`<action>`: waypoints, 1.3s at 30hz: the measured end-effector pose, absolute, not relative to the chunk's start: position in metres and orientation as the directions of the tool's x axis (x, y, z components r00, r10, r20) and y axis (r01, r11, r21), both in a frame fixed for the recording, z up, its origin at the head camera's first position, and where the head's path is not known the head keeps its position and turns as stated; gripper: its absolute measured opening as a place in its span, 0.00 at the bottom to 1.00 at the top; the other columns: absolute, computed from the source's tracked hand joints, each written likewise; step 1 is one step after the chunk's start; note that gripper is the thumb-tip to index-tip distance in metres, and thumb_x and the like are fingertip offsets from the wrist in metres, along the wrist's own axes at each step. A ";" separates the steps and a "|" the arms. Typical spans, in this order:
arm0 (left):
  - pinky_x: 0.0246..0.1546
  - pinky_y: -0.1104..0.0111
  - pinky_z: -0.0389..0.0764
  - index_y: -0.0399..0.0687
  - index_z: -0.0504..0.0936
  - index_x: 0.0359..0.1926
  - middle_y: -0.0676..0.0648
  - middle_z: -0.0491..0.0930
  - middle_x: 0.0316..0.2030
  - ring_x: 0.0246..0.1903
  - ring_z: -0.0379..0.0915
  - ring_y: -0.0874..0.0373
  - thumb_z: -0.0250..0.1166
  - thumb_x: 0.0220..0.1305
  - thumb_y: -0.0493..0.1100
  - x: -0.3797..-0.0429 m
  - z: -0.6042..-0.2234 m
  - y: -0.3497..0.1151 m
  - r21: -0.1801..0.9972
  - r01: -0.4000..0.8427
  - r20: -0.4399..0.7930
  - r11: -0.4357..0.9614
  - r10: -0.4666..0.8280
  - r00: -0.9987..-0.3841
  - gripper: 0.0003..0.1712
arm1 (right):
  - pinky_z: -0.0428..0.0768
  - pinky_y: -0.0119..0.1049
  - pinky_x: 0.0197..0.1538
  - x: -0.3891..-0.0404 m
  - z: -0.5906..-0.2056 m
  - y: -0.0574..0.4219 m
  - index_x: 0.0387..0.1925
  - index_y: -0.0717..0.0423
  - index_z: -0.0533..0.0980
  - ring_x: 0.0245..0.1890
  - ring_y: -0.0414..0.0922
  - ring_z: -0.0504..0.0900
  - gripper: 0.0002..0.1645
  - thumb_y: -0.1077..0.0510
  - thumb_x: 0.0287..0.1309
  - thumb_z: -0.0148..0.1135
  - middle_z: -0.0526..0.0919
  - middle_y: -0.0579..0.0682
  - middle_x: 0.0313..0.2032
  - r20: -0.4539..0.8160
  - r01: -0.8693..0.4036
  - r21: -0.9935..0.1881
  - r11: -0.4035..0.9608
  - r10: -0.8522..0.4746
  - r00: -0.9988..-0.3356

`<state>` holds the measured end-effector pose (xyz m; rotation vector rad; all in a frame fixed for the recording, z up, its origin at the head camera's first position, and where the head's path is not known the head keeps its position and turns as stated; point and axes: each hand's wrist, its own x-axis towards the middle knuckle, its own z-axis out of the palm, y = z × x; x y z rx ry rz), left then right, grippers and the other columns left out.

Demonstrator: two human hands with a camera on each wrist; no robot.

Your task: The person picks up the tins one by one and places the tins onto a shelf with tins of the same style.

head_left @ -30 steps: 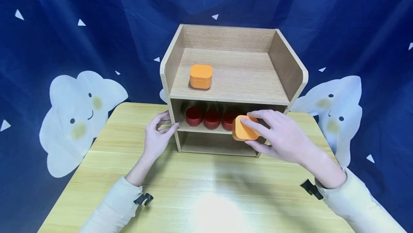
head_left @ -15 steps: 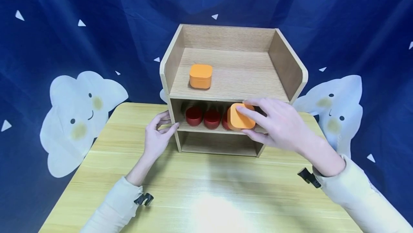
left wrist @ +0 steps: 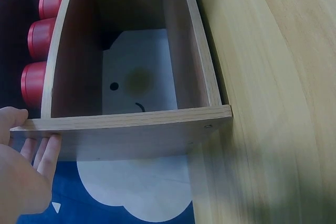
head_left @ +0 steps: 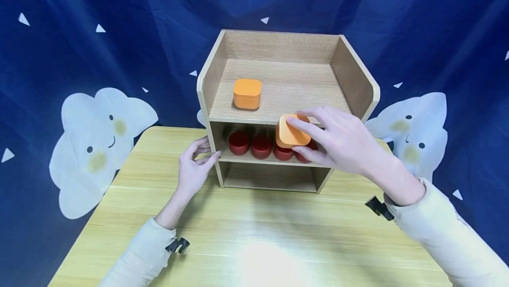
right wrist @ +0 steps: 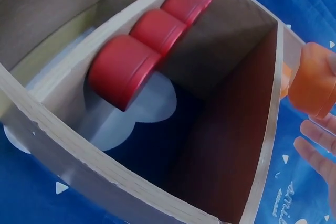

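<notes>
My right hand (head_left: 338, 139) holds an orange lidded box (head_left: 293, 131) with rounded corners, pinched between thumb and fingers. It is raised in front of the wooden shelf unit (head_left: 278, 121), near the front edge of the top board. In the right wrist view this orange box (right wrist: 310, 82) is beside that board. A second orange box (head_left: 247, 94) sits on the top board, left of the middle. My left hand (head_left: 195, 163) grips the unit's left side panel, thumb at the front edge, fingers along the outer face. In the left wrist view the thumb (left wrist: 13, 117) shows at that edge.
Several red round tins (head_left: 239, 143) stand in a row along the front of the middle shelf; the right hand partly covers the rightmost. The bottom compartment (head_left: 270, 176) lies below them. Raised side panels (head_left: 354, 79) border the top. A blue curtain (head_left: 171, 35) hangs behind the table (head_left: 222, 229).
My right hand has lifted the orange box up and slightly left, from in front of the red tins toward the top board. My left hand has stayed in place.
</notes>
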<state>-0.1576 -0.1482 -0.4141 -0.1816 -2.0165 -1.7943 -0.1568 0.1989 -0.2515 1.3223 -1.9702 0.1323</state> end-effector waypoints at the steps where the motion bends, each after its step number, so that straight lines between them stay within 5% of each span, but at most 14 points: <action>1: 0.42 0.73 0.93 0.31 0.81 0.60 0.30 0.85 0.53 0.43 0.83 0.70 0.72 0.60 0.24 -0.158 -0.414 -0.148 0.914 0.376 0.400 0.153 -0.184 -0.898 0.26 | 0.89 0.49 0.38 -0.158 -0.250 0.199 0.63 0.55 0.81 0.37 0.56 0.86 0.31 0.37 0.79 0.50 0.85 0.59 0.51 0.627 -0.831 0.308 0.463 -0.756 -0.188; 30: 0.42 0.77 0.91 0.31 0.81 0.61 0.30 0.85 0.54 0.44 0.83 0.70 0.72 0.60 0.24 -0.158 -0.417 -0.147 0.914 0.376 0.400 0.151 -0.187 -0.897 0.27 | 0.85 0.49 0.31 -0.204 -0.231 0.192 0.62 0.55 0.80 0.36 0.58 0.84 0.33 0.34 0.78 0.48 0.84 0.62 0.52 0.625 -0.816 0.288 0.501 -0.744 -0.236; 39: 0.42 0.77 0.92 0.30 0.81 0.61 0.30 0.84 0.55 0.44 0.83 0.70 0.72 0.60 0.24 -0.157 -0.415 -0.146 0.917 0.374 0.395 0.138 -0.192 -0.898 0.26 | 0.87 0.51 0.36 -0.210 -0.228 0.186 0.63 0.54 0.80 0.41 0.58 0.85 0.30 0.45 0.65 0.70 0.84 0.61 0.54 0.606 -0.816 0.244 0.524 -0.739 -0.294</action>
